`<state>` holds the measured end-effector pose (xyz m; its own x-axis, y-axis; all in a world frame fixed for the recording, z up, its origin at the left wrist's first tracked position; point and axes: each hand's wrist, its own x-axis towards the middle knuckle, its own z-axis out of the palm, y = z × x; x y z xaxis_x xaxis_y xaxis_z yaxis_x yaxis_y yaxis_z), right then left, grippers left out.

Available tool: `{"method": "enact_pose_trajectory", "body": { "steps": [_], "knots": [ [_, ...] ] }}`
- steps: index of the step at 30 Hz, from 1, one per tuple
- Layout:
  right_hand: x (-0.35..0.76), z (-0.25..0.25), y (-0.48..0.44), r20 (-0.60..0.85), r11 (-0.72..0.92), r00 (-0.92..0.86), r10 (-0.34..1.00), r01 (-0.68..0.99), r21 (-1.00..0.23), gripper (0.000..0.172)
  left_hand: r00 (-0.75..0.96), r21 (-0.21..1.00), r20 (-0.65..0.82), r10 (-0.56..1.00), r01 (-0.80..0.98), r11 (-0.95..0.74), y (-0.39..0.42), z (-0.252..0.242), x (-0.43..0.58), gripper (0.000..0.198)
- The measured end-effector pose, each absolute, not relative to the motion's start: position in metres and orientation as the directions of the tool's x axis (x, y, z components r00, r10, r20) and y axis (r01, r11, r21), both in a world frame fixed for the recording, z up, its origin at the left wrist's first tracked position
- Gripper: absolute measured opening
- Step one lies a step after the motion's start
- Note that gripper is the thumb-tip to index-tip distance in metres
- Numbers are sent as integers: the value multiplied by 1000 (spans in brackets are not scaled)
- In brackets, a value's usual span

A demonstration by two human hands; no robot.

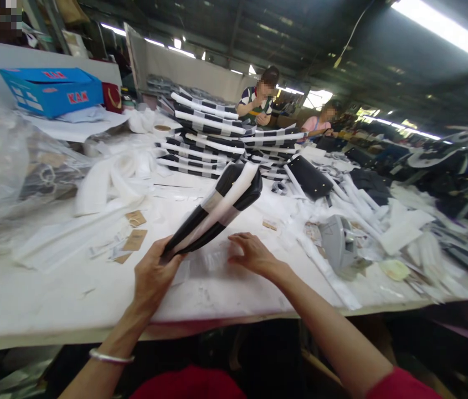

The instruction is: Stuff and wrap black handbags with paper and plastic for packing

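The left forearm, ringed by a silver bracelet (111,357), angles upward and inward; the left hand (153,274) grips the lower end of a black-and-white bundle (219,208), tilted up rightward above the surface (71,310). Right of its grip, the right hand (254,255) holds nothing, fingers loosely bent, pointing left, palm low.

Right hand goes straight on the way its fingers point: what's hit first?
Probably the black-and-white bundle in the left hand; depth is unclear, so the right hand might pass beneath.
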<state>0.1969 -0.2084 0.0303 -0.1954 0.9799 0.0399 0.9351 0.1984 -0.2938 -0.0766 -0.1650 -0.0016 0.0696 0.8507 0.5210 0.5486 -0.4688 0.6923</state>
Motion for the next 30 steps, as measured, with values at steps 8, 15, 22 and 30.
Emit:
{"method": "enact_pose_trajectory", "body": {
  "steps": [8,15,22,30],
  "knots": [
    [157,64,-194,-229,215,-265,937,952,-218,7,47,721,506,861,524,-452,-166,2,-77,38],
    [171,72,-203,-464,-434,-144,874,198,-879,17,-6,785,456,890,473,-400,-164,2,-77,40],
    [191,48,-177,-232,-239,507,830,-51,-970,30,-47,808,435,899,461,-367,-162,3,-77,42],
    [206,3,-195,417,-57,490,766,698,-714,54,-35,794,446,894,476,-377,-162,-1,-78,41]
  ]
}}
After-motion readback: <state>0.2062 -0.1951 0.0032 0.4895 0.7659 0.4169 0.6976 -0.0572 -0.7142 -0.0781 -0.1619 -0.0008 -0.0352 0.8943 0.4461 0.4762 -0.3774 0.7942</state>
